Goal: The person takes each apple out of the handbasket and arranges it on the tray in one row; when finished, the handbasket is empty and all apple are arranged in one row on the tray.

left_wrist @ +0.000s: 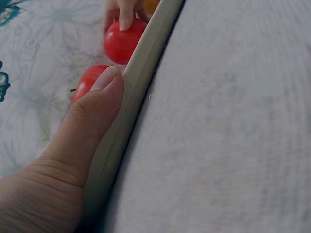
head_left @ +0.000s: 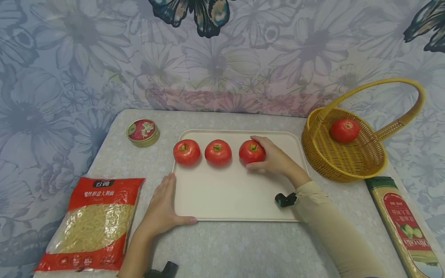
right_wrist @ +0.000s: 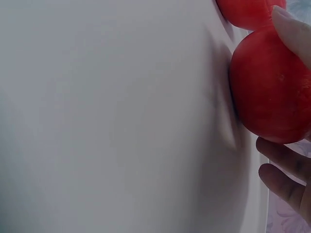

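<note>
Left hand (head_left: 163,210): thumb spread from fingers, touching the tray (head_left: 229,197) at near left — light contact should steady it.
Left tomato (head_left: 186,152), middle tomato (head_left: 218,153): along the tray's far side.
Right hand (head_left: 278,159): pinches right tomato (head_left: 250,152), same row — gentle, even pressure should prevent rolling.

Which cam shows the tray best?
Head: most of the tray shows from above, with parts of all four sides. Left wrist gets a slanted strip of edge, partly behind the left hand; right wrist, a close, cropped stretch of surface.
</note>
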Tool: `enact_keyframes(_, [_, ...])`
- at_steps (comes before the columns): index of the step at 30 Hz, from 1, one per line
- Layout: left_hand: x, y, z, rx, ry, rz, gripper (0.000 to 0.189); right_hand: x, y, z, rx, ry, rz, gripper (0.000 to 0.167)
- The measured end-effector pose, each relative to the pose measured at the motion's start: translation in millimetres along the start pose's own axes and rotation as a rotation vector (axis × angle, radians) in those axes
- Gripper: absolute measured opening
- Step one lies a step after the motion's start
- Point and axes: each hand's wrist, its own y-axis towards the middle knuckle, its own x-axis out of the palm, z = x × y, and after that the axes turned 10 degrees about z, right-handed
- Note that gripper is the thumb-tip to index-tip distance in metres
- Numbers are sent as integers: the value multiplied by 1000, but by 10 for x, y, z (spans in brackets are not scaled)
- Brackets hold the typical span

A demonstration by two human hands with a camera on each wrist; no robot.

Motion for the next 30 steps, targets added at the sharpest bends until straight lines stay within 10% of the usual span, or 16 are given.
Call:
enact_keyframes(9, [12,-12,12,-7,-6,-1,159,-252,-265,-23,-118,-86,131,92])
enact_keyframes(21, [-10,1,23,-8,6,-10,160,-1223,-842,40,-166,-198,292,71])
enact_keyframes(30, [-4,11,14,1,7,-19,160,-1957,-800,520,98,-299,225,84])
